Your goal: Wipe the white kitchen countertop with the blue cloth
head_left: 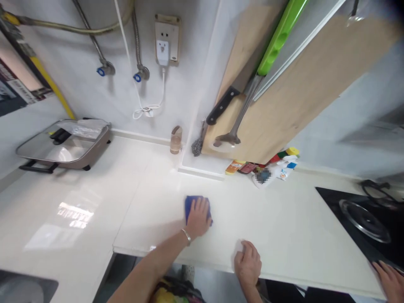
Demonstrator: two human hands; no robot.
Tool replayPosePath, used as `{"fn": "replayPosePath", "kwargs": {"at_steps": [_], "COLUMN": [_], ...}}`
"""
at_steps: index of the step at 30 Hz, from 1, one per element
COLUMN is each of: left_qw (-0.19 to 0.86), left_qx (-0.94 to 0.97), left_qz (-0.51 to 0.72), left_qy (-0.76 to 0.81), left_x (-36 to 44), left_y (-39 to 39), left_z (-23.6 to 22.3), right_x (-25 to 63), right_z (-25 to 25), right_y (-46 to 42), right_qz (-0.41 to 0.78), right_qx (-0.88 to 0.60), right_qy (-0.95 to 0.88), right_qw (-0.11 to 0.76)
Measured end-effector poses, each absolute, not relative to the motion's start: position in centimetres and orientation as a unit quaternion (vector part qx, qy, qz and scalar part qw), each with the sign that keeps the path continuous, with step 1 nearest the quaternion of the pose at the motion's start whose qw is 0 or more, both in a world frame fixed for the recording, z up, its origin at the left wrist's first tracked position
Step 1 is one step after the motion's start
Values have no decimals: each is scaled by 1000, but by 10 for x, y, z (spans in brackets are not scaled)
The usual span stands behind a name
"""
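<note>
My left hand (pixel 198 216) presses down on a blue cloth (pixel 189 204) on the glossy white countertop (pixel 142 210), fingers pointing toward the wall. A thin bracelet sits on that wrist. My right hand (pixel 248 263) rests near the counter's front edge with its fingers curled under; nothing shows in them. The two hands are about a hand's width apart.
Another person's hand (pixel 389 277) lies at the bottom right beside a black gas hob (pixel 362 214). Sauce packets and bottles (pixel 268 166) lie by the wall under a leaning wooden board (pixel 299 92) with a knife and ladle. An electric pan (pixel 66 143) stands far left.
</note>
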State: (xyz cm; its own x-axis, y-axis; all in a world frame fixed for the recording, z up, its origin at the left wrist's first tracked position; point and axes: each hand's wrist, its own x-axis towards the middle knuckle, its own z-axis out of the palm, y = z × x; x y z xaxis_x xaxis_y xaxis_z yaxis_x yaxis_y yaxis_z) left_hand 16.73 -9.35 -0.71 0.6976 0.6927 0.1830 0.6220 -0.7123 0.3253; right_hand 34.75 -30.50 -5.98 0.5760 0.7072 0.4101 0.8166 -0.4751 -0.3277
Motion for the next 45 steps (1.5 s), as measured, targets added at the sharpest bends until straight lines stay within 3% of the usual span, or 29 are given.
{"fn": "replayPosePath", "kwargs": {"at_steps": [5,8,14,17,23,38,45], "left_qw": [183,187,38,21,13,14,14], "left_qx": [935,909,813,784,779,779,779], "left_qz": [171,208,172,127,136,128,133], "left_qy": [253,311,554,607,612,614,613], "left_x": [176,127,-27,-66,-64,-61,-61], "left_y": [-127,-107,-86,-97,-106,-108,-109], "left_z": [-5,4,8,4,-3,1,-2], "right_x": [342,314,246,240,270,483,468], "right_z": [-46,-23,6,7,1,-36,-40], "right_y": [-291,-255,-173,-169,-228,-359,-360], "right_qz": [-109,-84,-13,12,12,-104,-161], "right_qx": [-824,-764,-778,-785,-758,-907,-928], "right_qy": [-471,-538,-590,-597,-637,-399,-321], "right_qw": [296,346,214,161,142,84,101]}}
